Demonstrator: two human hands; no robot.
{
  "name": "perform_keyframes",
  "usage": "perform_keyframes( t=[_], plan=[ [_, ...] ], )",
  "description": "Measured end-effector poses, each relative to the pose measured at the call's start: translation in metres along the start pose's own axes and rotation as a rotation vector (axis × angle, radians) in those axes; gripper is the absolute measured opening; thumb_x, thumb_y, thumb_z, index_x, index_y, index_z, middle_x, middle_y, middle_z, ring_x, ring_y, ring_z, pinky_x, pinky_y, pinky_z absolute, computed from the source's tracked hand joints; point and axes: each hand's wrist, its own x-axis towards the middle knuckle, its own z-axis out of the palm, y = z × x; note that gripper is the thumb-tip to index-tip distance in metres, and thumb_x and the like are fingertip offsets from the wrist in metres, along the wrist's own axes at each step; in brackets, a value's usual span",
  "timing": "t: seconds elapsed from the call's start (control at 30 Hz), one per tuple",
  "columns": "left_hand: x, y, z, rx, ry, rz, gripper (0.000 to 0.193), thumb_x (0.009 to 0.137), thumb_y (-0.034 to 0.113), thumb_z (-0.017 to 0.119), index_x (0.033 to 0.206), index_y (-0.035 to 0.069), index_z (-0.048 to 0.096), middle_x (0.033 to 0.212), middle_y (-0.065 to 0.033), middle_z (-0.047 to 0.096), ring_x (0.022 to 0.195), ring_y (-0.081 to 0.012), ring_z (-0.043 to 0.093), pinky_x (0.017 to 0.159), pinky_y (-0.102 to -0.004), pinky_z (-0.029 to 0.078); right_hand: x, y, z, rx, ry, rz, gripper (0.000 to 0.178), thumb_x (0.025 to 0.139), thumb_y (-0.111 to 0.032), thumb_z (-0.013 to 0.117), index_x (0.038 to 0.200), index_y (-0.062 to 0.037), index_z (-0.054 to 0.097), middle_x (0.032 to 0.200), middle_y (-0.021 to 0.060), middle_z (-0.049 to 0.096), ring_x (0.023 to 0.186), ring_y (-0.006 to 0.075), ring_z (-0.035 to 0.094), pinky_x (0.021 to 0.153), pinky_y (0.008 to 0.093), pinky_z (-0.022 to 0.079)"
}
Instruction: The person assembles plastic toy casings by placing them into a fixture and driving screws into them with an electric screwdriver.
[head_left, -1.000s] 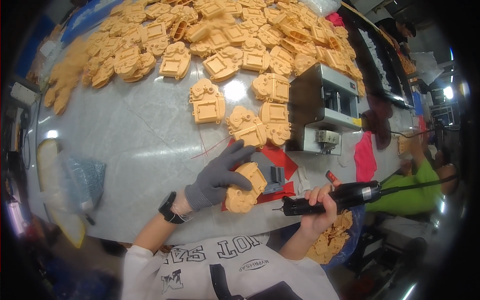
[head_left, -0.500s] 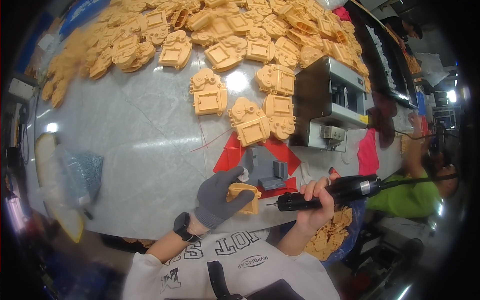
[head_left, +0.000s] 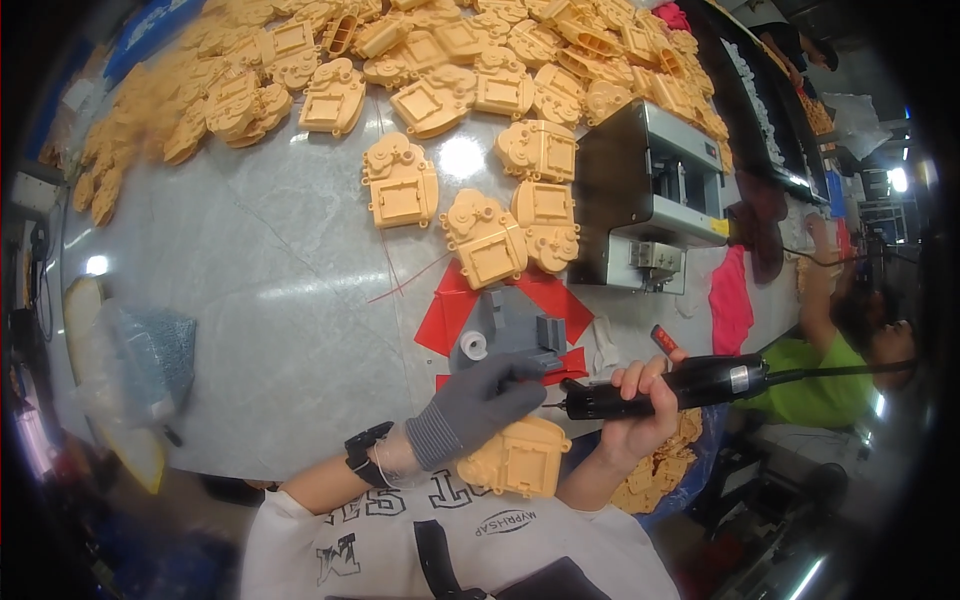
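My right hand (head_left: 642, 405) is wrapped round a black electric screwdriver (head_left: 665, 387), its thin bit pointing left. My left hand (head_left: 480, 400), in a grey glove, reaches over the near side of a grey fixture (head_left: 510, 325), fingers stretched toward the bit. Just below the glove a yellow plastic housing (head_left: 520, 460) shows in front of my shirt; whether the glove touches it, or what supports it, I cannot make out. A white ring-shaped part (head_left: 473, 346) sits on the fixture's left side. Red sheeting (head_left: 445, 322) lies under the fixture.
Several loose yellow housings (head_left: 485, 238) lie beyond the fixture, before a large heap (head_left: 430, 60). A black-and-silver machine (head_left: 650, 190) stands to the right. A bag of yellow parts (head_left: 655, 475) is below right. A co-worker in green (head_left: 800, 375) is at far right.
The yellow housing has left the grasp of my left hand and moved nearer my body, showing its face. My left hand has shifted right, exposing the white ring. The screwdriver remains in my right hand.
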Motion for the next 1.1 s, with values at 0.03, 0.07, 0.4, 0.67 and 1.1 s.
perform_keyframes(
  t=[0.03,0.07,0.4,0.67,1.1],
  plan=[
    [0.006,-0.003,-0.004,-0.062,0.068,0.007,0.035,0.084,0.024,0.062,0.110,0.001,0.055,0.088,-0.0067,0.058,0.081,-0.0097,0.055,0.075,-0.0248,0.046,0.000,0.000,-0.001,0.003,0.007,-0.007,0.038,0.079,-0.008,0.053,0.115,-0.0083,0.040,0.069,0.0024,0.041,0.059,0.0133,0.043,0.066,0.0304,0.040],
    [0.011,-0.003,-0.009,-0.123,0.137,0.014,0.035,0.084,0.024,0.062,0.109,0.001,0.056,0.090,-0.0074,0.059,0.082,-0.0100,0.056,0.075,-0.0251,0.046,0.001,0.001,-0.002,0.003,0.009,-0.008,0.038,0.079,-0.008,0.053,0.115,-0.0083,0.040,0.069,0.0024,0.041,0.059,0.0133,0.043,0.066,0.0304,0.040],
    [0.054,0.023,-0.019,0.520,0.576,0.171,0.034,0.081,0.024,0.063,0.107,0.002,0.057,0.076,-0.0102,0.059,0.067,-0.0181,0.058,0.064,-0.0304,0.047,0.002,0.004,-0.004,0.006,-0.003,-0.013,0.037,0.080,-0.008,0.053,0.115,-0.0075,0.042,0.070,0.0029,0.041,0.060,0.0136,0.045,0.066,0.0304,0.041],
    [0.026,0.031,-0.017,1.163,0.368,0.600,0.064,0.070,0.037,0.071,0.123,0.009,0.048,0.115,-0.0157,0.047,0.107,-0.0342,0.048,0.092,-0.0456,0.039,0.002,0.002,-0.009,-0.024,0.035,-0.037,0.036,0.080,-0.008,0.053,0.114,-0.0075,0.042,0.069,0.0027,0.041,0.060,0.0136,0.045,0.066,0.0307,0.041],
    [0.022,-0.001,-0.023,1.066,0.404,0.749,0.072,0.059,0.023,0.075,0.124,0.009,0.047,0.122,-0.0158,0.046,0.112,-0.0369,0.044,0.095,-0.0467,0.038,0.003,-0.001,-0.009,-0.008,0.058,-0.047,0.035,0.080,-0.008,0.053,0.114,-0.0075,0.042,0.070,0.0029,0.042,0.060,0.0135,0.044,0.066,0.0303,0.040]
  ],
)
